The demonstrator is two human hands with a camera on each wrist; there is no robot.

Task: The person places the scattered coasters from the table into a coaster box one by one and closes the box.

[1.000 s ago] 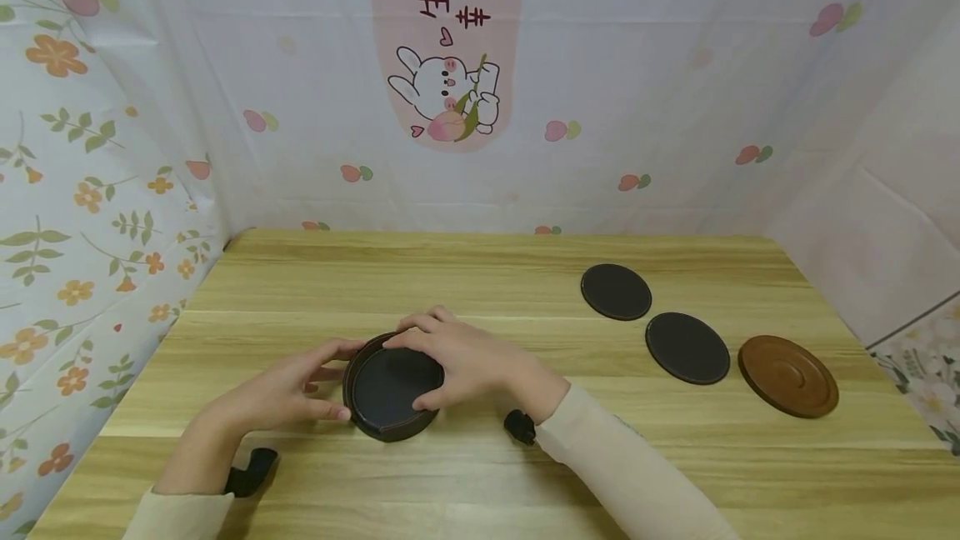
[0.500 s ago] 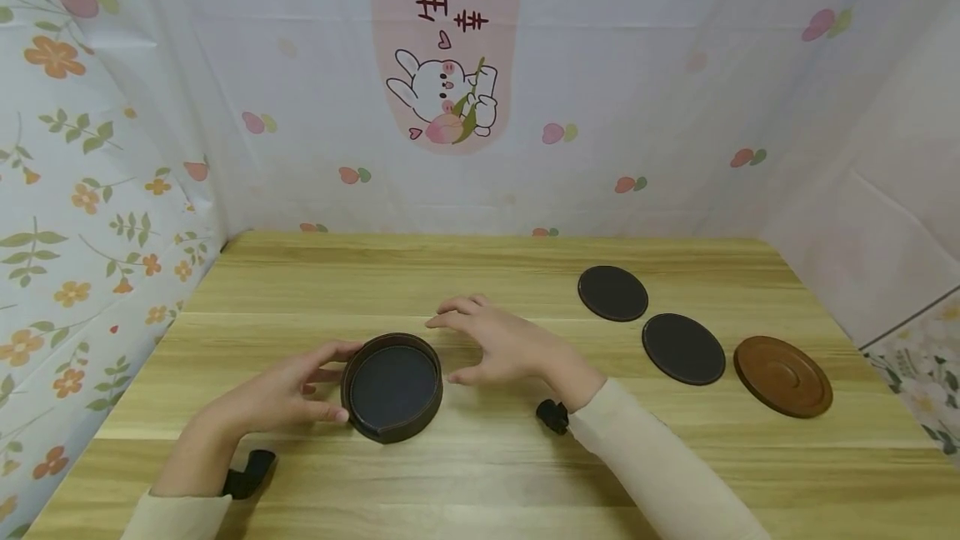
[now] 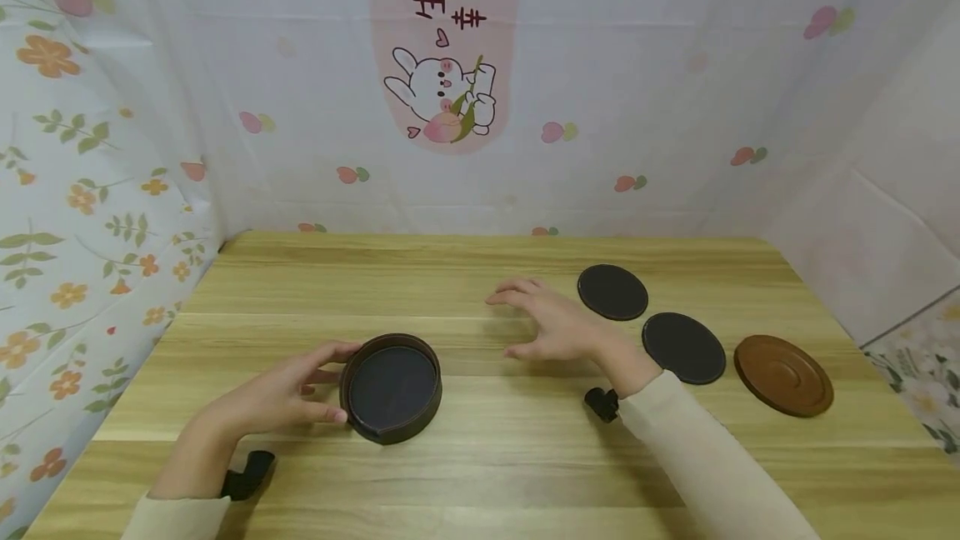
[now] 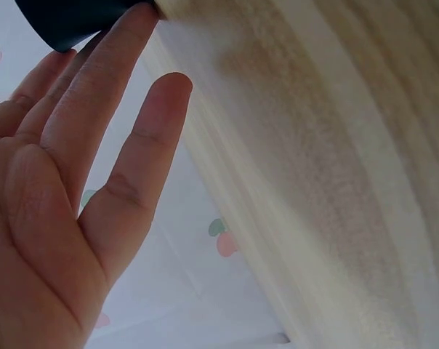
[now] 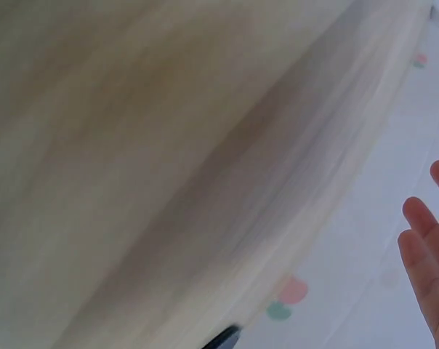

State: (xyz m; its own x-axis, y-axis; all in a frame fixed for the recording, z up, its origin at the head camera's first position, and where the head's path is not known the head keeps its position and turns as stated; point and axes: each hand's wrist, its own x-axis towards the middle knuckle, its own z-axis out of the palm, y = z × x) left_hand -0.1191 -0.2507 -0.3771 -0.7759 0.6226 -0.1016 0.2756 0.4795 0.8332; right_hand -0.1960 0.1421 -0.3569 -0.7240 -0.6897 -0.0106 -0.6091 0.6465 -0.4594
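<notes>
A round, dark coaster holder (image 3: 411, 426) with a raised rim stands on the table left of the middle. Inside its wall lies a flat black disc (image 3: 394, 390). My left hand (image 3: 281, 397) rests its fingertips against the holder's left side, thumb near the front. In the left wrist view those fingers (image 4: 96, 102) are fairly straight and meet the holder's dark side. My right hand (image 3: 562, 325) hovers over the table between the holder and two black round coasters (image 3: 612, 292), fingers loosely bent and holding nothing. Its sleeve and wrist pass in front of the nearer coaster (image 3: 686, 347).
A brown round coaster (image 3: 784, 375) with a ringed face lies at the right, beside the black ones. The wood-grain table (image 3: 487, 473) ends at a printed cloth backdrop (image 3: 637, 90). Black camera mounts (image 3: 247, 475) sit at both wrists.
My right hand has let go of the holder and moved right, toward the black coasters. The left hand and the holder stay almost in place.
</notes>
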